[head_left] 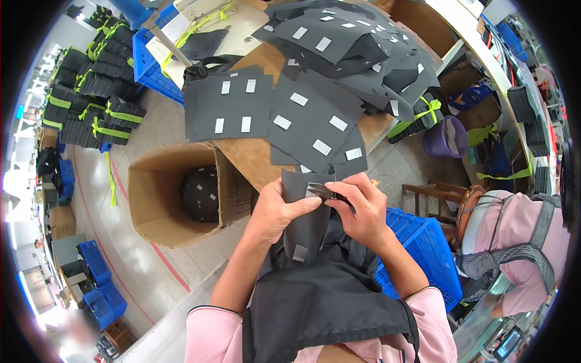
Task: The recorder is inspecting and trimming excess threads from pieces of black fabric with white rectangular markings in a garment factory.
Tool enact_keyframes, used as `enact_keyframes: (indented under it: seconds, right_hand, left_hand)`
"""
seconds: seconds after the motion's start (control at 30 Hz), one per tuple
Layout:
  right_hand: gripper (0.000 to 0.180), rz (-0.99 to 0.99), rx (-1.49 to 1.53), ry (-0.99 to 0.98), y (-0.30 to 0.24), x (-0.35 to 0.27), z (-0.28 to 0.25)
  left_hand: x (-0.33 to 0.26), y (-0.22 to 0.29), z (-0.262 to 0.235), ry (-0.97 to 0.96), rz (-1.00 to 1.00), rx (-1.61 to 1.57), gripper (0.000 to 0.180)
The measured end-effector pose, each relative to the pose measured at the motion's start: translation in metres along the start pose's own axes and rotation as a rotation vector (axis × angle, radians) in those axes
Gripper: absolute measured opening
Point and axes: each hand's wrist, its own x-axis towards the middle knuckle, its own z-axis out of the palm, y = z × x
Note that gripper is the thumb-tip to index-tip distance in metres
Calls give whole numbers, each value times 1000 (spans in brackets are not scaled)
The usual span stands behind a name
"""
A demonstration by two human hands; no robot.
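By the near edge of a brown worktable (pixel 248 158), a person's left hand (pixel 270 212) pinches a dark grey piece (pixel 304 227) while the right hand (pixel 367 209) pinches a small metal tool (pixel 321 190) over it (white-patched pieces (pixel 308 128), I notice, lie farther back).

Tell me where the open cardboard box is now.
In the head view, the open cardboard box is left of the person's left hand, beside the brown tabletop.
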Motion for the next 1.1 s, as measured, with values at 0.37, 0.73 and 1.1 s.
enact_keyframes:
  seconds: [0.37, 0.73, 1.1]
  right_hand:
    - [21, 325, 346, 55, 21, 15, -10]
    - [17, 840, 605, -372, 17, 10, -8]
    - [33, 162, -82, -57, 3, -23, -8]
  left_hand:
    - [-1, -5, -3, -64, -36, 167, 24]
    - [6, -24, 1, 2, 77, 58, 32]
    - [6, -17, 13, 177, 117, 38, 29]
